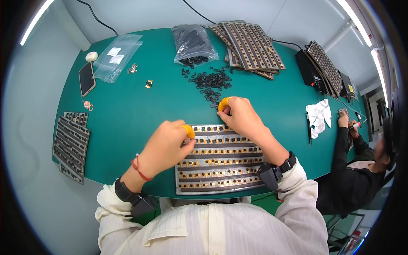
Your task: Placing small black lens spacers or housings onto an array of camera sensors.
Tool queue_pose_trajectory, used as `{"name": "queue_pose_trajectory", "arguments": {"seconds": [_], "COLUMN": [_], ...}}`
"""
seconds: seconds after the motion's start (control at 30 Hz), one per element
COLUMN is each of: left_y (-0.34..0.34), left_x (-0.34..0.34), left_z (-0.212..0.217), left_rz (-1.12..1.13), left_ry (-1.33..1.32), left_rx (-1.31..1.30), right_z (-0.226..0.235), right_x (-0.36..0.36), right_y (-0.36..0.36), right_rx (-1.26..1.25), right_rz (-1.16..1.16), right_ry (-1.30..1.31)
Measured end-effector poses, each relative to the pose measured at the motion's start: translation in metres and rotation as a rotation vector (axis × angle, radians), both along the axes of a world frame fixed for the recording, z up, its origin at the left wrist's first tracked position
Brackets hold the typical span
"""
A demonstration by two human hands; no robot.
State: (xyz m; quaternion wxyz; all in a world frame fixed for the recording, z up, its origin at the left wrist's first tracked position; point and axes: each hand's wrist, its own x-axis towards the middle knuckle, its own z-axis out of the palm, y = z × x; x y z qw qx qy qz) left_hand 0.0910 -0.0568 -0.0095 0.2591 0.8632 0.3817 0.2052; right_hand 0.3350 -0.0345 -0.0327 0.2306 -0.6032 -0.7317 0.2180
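A metal tray [221,145] with rows of small gold-and-black parts lies in front of me at the table's near edge. My left hand [165,144] is over its upper left corner, with a yellow finger cot on one finger. Its fingers are bent together, and whatever they pinch is hidden. My right hand [243,117] reaches past the tray's far edge to the near end of a loose pile of small black square pieces [211,80]. It also wears a yellow finger cot, and its thumb and finger curl toward each other; any piece between them is too small to make out.
Behind the pile stands a clear bag [194,42] of black pieces, beside stacked trays [253,46]. More trays [71,144], a phone [87,79] and plastic bags [117,57] lie left. At right are black boxes [307,68], white cloth [318,117] and a co-worker [357,170] holding a tool.
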Motion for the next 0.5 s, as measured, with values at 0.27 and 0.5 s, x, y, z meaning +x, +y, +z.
{"name": "queue_pose_trajectory", "arguments": {"seconds": [0.27, 0.5], "left_y": [-0.02, -0.038], "left_x": [0.007, 0.007], "left_z": [-0.021, -0.017], "left_rz": [-0.152, -0.117], "left_ry": [0.032, 0.118], "left_rx": [0.076, 0.194], "right_z": [0.03, 0.032], "right_x": [0.018, 0.05], "right_y": [-0.037, -0.101], "right_rx": [-0.013, -0.129], "right_rz": [0.087, 0.092], "right_ry": [0.017, -0.05]}}
